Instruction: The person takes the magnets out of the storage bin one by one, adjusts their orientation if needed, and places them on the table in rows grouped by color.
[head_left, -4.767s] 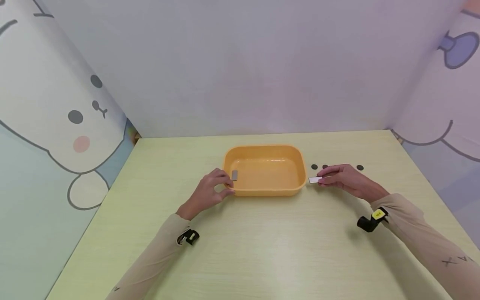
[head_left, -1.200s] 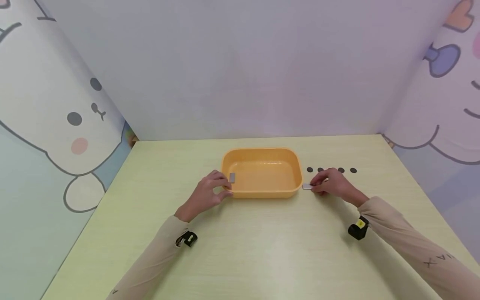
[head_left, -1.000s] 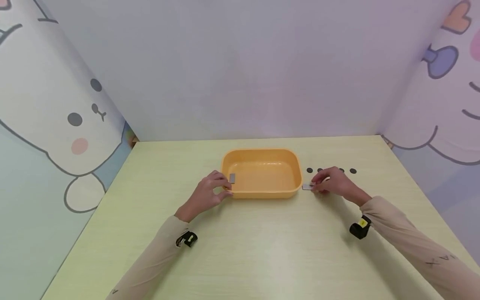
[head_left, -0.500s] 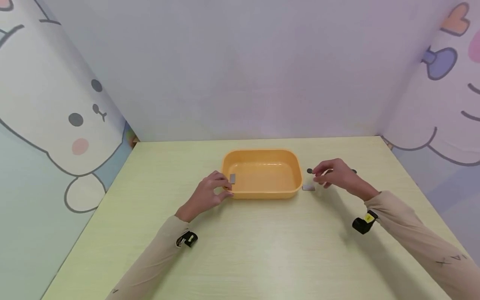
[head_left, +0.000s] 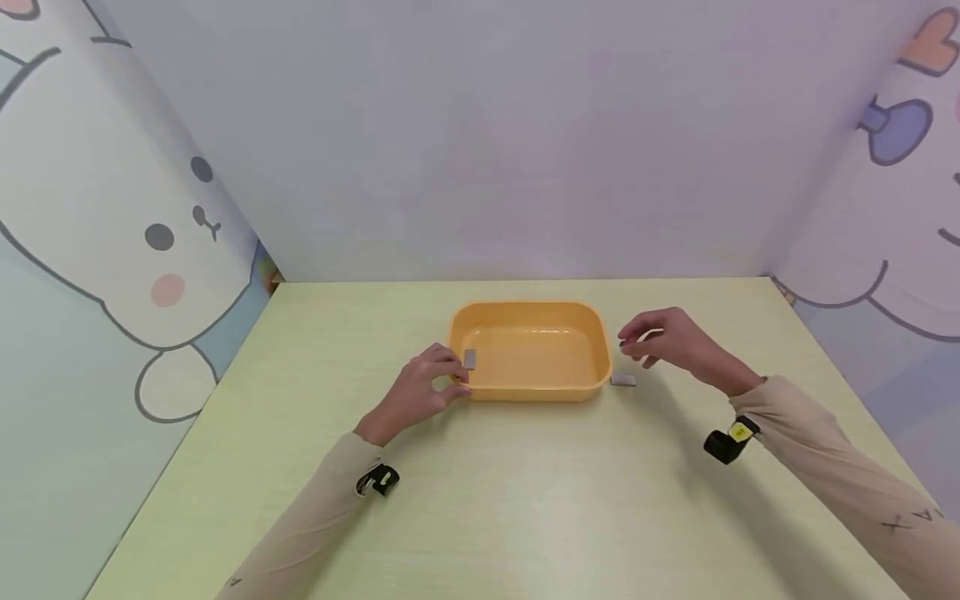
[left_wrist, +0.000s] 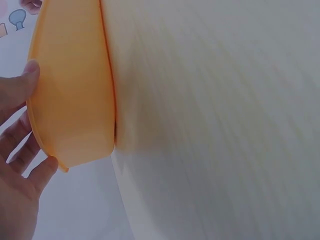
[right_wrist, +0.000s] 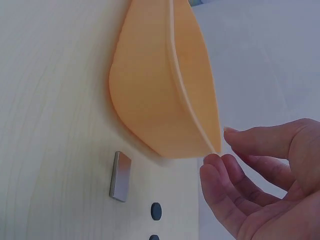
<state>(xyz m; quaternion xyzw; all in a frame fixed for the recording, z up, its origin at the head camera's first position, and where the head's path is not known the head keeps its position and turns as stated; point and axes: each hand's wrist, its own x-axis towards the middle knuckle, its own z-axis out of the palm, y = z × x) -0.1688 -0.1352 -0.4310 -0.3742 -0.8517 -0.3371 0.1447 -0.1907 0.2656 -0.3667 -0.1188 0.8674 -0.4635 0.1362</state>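
Observation:
An orange plastic tray [head_left: 531, 393] stands on the table, with a small flat grey rectangular piece [head_left: 469, 359] inside near its left wall. My left hand [head_left: 417, 389] holds the tray's near left corner, pinching the rim between thumb and fingers. Beyond the tray's right side hovers my right hand [head_left: 667, 340], thumb and fingers apart, nothing seen between them in the right wrist view. Below it, a silvery rectangular metal block [right_wrist: 120, 177] lies on the table beside the tray. Small black discs [right_wrist: 156, 211] lie farther back; in the head view the hand mostly hides them.
The pale wooden table [head_left: 540, 483] runs back to a plain light wall [head_left: 525, 142]. Cartoon-printed panels [head_left: 142, 333] flank it on the left and right. A small black camera [head_left: 724, 445] is strapped to the right wrist.
My right hand held the metal block earlier, set it down right of the tray, then let go. It has since lifted and shifted back over the black discs. The left hand stays put.

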